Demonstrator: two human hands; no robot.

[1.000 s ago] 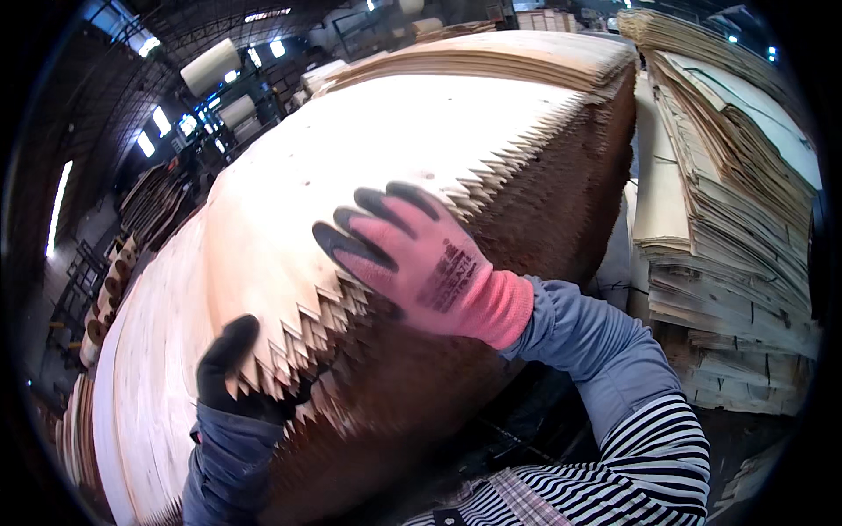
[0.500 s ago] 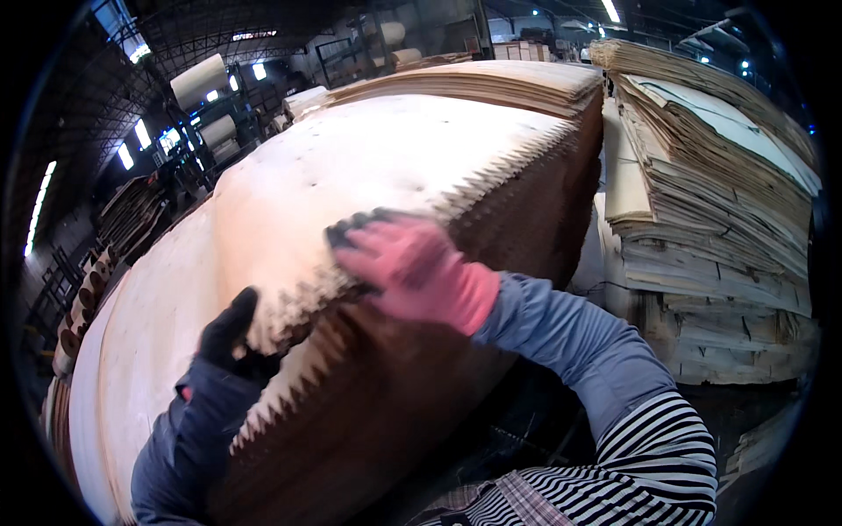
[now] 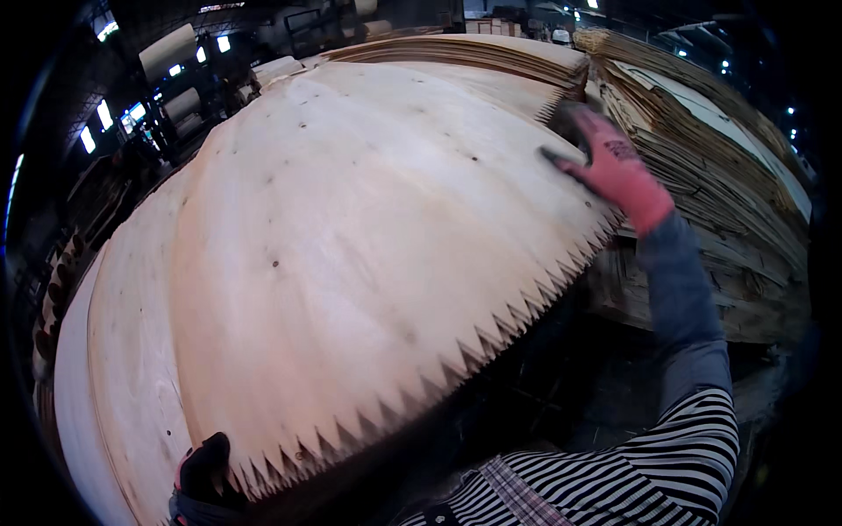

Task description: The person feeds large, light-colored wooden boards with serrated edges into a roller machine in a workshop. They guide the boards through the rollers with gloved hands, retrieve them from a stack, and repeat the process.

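A broad, pale wood veneer sheet [image 3: 351, 219] with a zigzag-toothed near edge lies on top of a tall stack in front of me. At its near left corner is my left hand [image 3: 209, 478] in a dark-tipped pink glove, closed on the toothed edge with its thumb on top; its other fingers are mostly hidden. My right hand [image 3: 618, 171], in a pink glove with dark fingertips, rests at the sheet's right edge. Its thumb is spread apart over the sheet, and its fingers reach toward the far right corner, slightly blurred.
Beyond the sheet lies another layered veneer pile [image 3: 456, 48]. A tall stack of rough-edged veneer [image 3: 702, 184] stands close on the right. Large pale rolls [image 3: 168, 53] and dark machinery are at the far left. Below the toothed edge is dark floor [image 3: 526, 394].
My right hand has moved right and away from me along the toothed edge. My left hand has come lower and nearer. The view has shifted, showing more of the top sheet.
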